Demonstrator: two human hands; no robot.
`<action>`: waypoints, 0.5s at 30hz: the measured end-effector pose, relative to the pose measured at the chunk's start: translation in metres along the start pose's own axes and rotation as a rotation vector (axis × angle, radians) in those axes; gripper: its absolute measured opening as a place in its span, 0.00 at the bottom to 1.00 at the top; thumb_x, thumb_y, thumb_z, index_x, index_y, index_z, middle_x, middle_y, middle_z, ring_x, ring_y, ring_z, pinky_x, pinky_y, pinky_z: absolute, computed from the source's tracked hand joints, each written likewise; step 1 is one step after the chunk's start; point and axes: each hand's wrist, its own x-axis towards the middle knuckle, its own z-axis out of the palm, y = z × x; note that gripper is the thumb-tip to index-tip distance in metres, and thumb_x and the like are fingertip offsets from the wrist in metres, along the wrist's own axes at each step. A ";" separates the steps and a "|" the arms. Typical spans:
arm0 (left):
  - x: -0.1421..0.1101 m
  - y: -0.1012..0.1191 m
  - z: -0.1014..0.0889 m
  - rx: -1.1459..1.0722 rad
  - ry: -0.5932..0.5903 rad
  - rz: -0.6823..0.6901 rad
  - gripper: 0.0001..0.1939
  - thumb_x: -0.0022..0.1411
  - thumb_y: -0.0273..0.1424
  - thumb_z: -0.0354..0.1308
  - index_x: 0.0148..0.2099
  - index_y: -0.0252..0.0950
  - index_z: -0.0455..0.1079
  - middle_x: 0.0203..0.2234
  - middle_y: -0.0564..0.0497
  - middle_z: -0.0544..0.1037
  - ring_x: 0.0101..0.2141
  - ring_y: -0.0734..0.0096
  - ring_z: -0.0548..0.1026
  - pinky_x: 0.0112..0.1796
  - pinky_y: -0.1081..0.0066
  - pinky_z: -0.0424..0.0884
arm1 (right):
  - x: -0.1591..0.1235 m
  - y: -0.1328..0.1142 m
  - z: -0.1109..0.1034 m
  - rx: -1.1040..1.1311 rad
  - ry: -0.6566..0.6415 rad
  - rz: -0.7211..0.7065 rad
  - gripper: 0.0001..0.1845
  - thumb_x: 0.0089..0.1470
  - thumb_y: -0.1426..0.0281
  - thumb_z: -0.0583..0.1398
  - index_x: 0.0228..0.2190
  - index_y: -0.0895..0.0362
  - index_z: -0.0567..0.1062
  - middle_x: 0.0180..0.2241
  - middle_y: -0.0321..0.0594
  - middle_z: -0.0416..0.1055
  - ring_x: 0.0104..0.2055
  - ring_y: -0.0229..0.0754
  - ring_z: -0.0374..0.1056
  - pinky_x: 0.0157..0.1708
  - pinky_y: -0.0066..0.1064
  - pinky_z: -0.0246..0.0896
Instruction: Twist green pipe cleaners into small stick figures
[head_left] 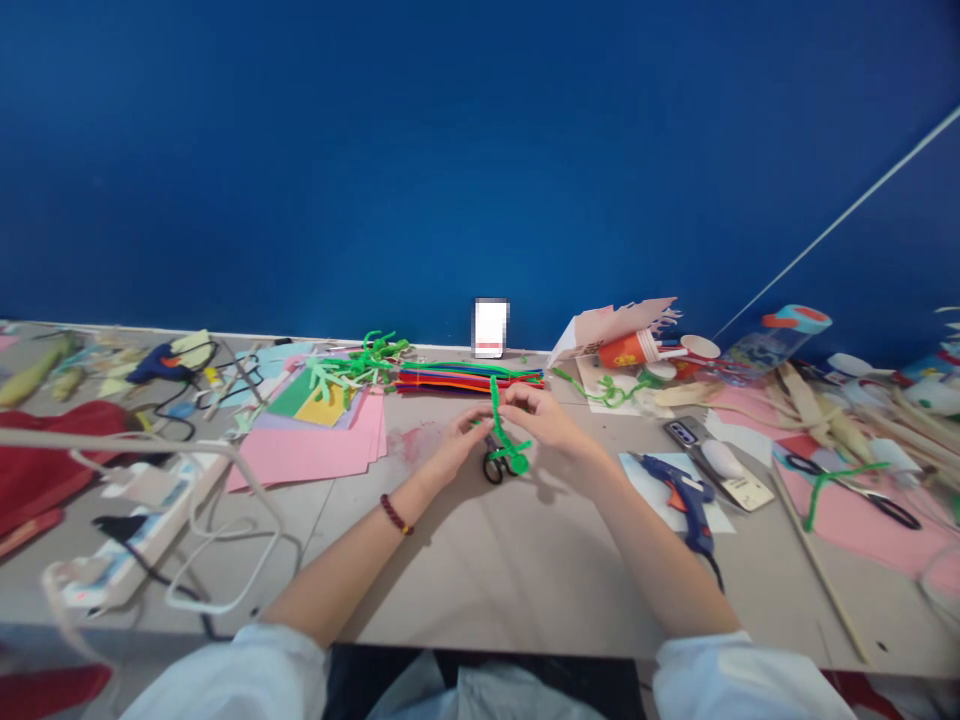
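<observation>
Between my two hands stands a green pipe cleaner figure [498, 428], with a straight upright stem and a rounded coil at its lower end. My left hand [466, 440] is closed on its left side, thumb and fingers pinched at the stem. From the right, my right hand [546, 418] pinches the figure near the upper stem. Black-handled scissors [493, 468] lie on the table just below, partly hidden by the figure. Behind my hands lies a bundle of coloured pipe cleaners [435, 380].
Left are pink paper sheets [307, 455], bent green pipe cleaners [367, 352] and a white power strip [142, 530] with cables. On the right lie a blue glue gun [686, 495], a phone [720, 465], more scissors [862, 490] and a wooden stick [821, 570]. A blue wall [480, 150] rises behind.
</observation>
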 end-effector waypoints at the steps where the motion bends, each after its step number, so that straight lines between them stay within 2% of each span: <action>1: 0.001 0.000 0.000 0.083 0.047 0.089 0.15 0.54 0.40 0.63 0.42 0.38 0.74 0.41 0.47 0.77 0.45 0.63 0.72 0.49 0.64 0.65 | -0.001 -0.002 0.002 -0.056 0.052 -0.043 0.08 0.50 0.65 0.59 0.26 0.57 0.70 0.28 0.35 0.68 0.30 0.36 0.63 0.32 0.29 0.58; 3: 0.002 0.000 0.000 0.255 0.151 0.278 0.15 0.55 0.39 0.62 0.44 0.39 0.72 0.44 0.46 0.74 0.48 0.62 0.69 0.52 0.61 0.63 | -0.003 -0.004 0.008 -0.184 0.125 -0.123 0.05 0.51 0.68 0.58 0.27 0.56 0.71 0.30 0.37 0.68 0.33 0.38 0.65 0.34 0.30 0.58; 5: 0.001 -0.001 0.000 0.394 0.271 0.404 0.14 0.56 0.37 0.62 0.45 0.39 0.71 0.45 0.46 0.72 0.50 0.62 0.68 0.54 0.59 0.61 | -0.004 -0.002 0.014 -0.319 0.183 -0.181 0.04 0.52 0.70 0.57 0.28 0.56 0.71 0.32 0.38 0.69 0.36 0.40 0.66 0.36 0.31 0.59; 8: 0.000 -0.001 0.000 0.464 0.388 0.385 0.13 0.58 0.35 0.60 0.46 0.40 0.70 0.50 0.44 0.67 0.54 0.61 0.65 0.53 0.60 0.62 | -0.004 0.002 0.021 -0.453 0.260 -0.187 0.04 0.53 0.70 0.56 0.30 0.56 0.72 0.34 0.40 0.70 0.36 0.41 0.67 0.36 0.32 0.59; 10: 0.000 -0.002 0.001 0.431 0.390 0.327 0.12 0.58 0.35 0.60 0.45 0.40 0.71 0.52 0.44 0.64 0.54 0.61 0.65 0.49 0.62 0.65 | -0.004 0.005 0.024 -0.484 0.301 -0.167 0.05 0.54 0.70 0.56 0.31 0.56 0.72 0.34 0.40 0.70 0.36 0.41 0.67 0.35 0.32 0.60; 15: 0.000 -0.005 0.003 0.283 0.236 0.306 0.09 0.56 0.35 0.61 0.39 0.38 0.74 0.39 0.47 0.71 0.42 0.67 0.70 0.40 0.69 0.68 | -0.004 0.010 0.029 -0.463 0.373 -0.173 0.06 0.55 0.68 0.56 0.31 0.55 0.74 0.35 0.42 0.71 0.36 0.42 0.68 0.34 0.32 0.61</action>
